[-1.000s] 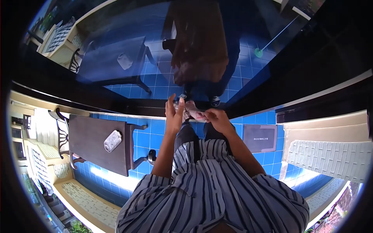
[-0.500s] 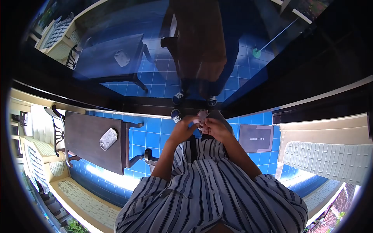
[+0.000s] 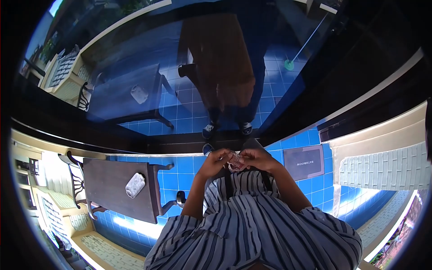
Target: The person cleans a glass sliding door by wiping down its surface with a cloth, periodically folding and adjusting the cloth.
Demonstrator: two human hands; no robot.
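Blue floor tiles spread below a dark, glossy pane, and over on the far left a dark chair stands at the end of the table. On that brown tabletop, near its right-hand side, lies a pale, rounded-corner object; the pane mirrors both above. Moving right, here's the left hand, fingers curled and held narrow, their tips at the near side of a small, crumpled pinkish-white cloth. That cloth sits bunched between the two hands, in front of the striped shirt and just short of the pane's dark bottom frame. And the right hand has it too, thumb and fingers drawn together in a narrow pinch. Further right, a grey mat marked "BATHROOM" lies on the tiles, with a white, brick-patterned surface at the far right.
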